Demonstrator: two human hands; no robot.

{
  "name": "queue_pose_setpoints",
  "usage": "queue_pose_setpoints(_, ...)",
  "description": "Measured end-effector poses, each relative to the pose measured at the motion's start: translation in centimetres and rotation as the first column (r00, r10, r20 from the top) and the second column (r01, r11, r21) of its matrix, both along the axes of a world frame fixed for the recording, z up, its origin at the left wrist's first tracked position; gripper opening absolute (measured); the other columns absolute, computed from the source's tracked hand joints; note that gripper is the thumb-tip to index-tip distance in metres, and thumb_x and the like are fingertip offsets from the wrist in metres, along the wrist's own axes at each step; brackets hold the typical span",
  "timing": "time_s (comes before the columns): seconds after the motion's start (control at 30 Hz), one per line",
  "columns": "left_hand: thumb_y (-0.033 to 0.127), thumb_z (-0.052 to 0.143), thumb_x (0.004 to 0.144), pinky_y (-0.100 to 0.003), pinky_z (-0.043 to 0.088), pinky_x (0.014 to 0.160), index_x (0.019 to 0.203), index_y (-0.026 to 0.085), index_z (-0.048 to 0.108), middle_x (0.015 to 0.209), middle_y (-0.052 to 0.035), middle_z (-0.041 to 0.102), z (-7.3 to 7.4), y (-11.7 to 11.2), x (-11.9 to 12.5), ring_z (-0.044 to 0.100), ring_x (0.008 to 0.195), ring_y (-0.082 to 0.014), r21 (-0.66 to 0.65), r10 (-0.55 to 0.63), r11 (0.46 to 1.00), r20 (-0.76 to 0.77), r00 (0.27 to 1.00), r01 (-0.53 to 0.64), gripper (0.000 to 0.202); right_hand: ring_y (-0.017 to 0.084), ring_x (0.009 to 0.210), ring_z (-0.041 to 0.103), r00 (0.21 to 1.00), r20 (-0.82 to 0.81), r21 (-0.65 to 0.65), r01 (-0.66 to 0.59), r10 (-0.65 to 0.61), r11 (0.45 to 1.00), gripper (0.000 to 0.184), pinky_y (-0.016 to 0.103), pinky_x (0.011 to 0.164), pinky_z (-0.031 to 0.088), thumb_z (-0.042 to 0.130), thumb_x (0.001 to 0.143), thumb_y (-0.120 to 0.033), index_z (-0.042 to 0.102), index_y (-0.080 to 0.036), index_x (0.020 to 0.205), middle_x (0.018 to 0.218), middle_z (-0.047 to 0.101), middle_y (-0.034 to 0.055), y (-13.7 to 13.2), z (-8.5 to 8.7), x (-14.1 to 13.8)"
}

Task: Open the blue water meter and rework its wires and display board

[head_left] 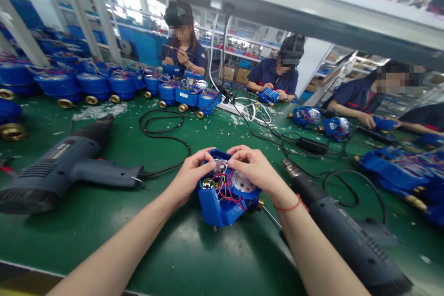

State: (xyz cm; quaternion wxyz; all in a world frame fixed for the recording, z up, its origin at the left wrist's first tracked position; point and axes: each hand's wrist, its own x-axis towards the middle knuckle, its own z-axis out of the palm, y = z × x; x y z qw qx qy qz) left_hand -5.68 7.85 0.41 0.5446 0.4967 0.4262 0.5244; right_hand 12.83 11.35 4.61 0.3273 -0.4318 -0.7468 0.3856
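A blue water-meter housing (222, 201) with red, yellow and blue wires and a white dial sits on the green table in front of me. My left hand (189, 175) grips its left side, fingers curled over the top edge. My right hand (255, 166) rests on the top of the blue water-meter housing, fingertips pinched at a small round part among the wires. A red string bracelet circles my right wrist.
A dark heat gun (65, 164) lies at the left, a second heat gun (343, 231) at the right beside my forearm. Black cables (163, 136) loop across the green table (104, 222). Rows of blue meters (93, 83) line the back. Three people work opposite.
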Motion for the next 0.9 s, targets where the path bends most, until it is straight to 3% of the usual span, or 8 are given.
queue_pose_setpoints(0.23, 0.033, 0.072, 0.076, -0.043, 0.037, 0.101, 0.088, 0.021, 0.068, 0.131, -0.0072, 0.06, 0.3, -0.4, 3.1, 0.052, 0.125, -0.0318, -0.013, -0.139, 0.99, -0.067, 0.988, 0.138, 0.017, 0.017, 0.094, 0.061, 0.999, 0.017, 0.07, 0.043, -0.044, 0.997, 0.016, 0.031, 0.086, 0.044, 0.065, 0.08, -0.023, 0.067, -0.016, 0.066, 0.105, 0.065, 0.0073, -1.9, 0.1, 4.0)
queue_pose_setpoints(0.4, 0.032, 0.077, 0.069, -0.042, 0.041, 0.096, 0.071, 0.017, 0.074, 0.116, -0.0091, 0.065, 1.9, 0.8, 3.0, 0.058, 0.113, -0.0319, -0.058, -0.278, 0.961, -0.201, 0.939, 0.272, 0.014, 0.016, 0.097, 0.061, 0.999, 0.013, 0.125, 0.05, -0.052, 0.991, 0.014, 0.031, 0.089, 0.043, 0.064, 0.082, -0.021, 0.067, -0.017, 0.068, 0.105, 0.065, 0.0059, -2.5, -0.1, 4.8)
queue_pose_setpoints(0.53, 0.032, 0.077, 0.07, -0.039, 0.045, 0.087, 0.067, 0.018, 0.074, 0.099, -0.0065, 0.068, 2.7, 1.7, 2.7, 0.062, 0.094, -0.0266, -0.1, -0.369, 0.929, -0.279, 0.886, 0.356, 0.015, 0.017, 0.096, 0.06, 0.998, 0.012, 0.159, 0.063, -0.066, 0.985, 0.014, 0.033, 0.089, 0.043, 0.063, 0.083, -0.021, 0.066, -0.018, 0.069, 0.105, 0.064, 0.0053, -2.6, -0.3, 4.8)
queue_pose_setpoints(0.8, 0.033, 0.072, 0.075, -0.035, 0.045, 0.086, 0.073, 0.019, 0.072, 0.118, -0.0067, 0.064, 2.0, 1.3, 2.0, 0.061, 0.099, -0.0246, -0.073, -0.401, 0.915, -0.27, 0.875, 0.397, 0.014, 0.018, 0.099, 0.058, 0.997, 0.036, 0.202, 0.054, -0.062, 0.978, 0.014, 0.035, 0.091, 0.041, 0.062, 0.085, -0.023, 0.064, -0.019, 0.071, 0.103, 0.064, 0.0044, -3.4, -0.2, 4.4)
queue_pose_setpoints(0.9, 0.034, 0.07, 0.077, -0.036, 0.045, 0.085, 0.073, 0.018, 0.072, 0.114, -0.0074, 0.065, 1.8, 1.2, 1.9, 0.061, 0.097, -0.025, -0.043, -0.392, 0.917, -0.287, 0.874, 0.397, 0.016, 0.018, 0.101, 0.058, 0.996, 0.041, 0.222, 0.07, -0.081, 0.973, 0.015, 0.035, 0.093, 0.04, 0.061, 0.088, -0.025, 0.065, -0.019, 0.075, 0.105, 0.063, 0.0047, -3.5, -0.1, 4.2)
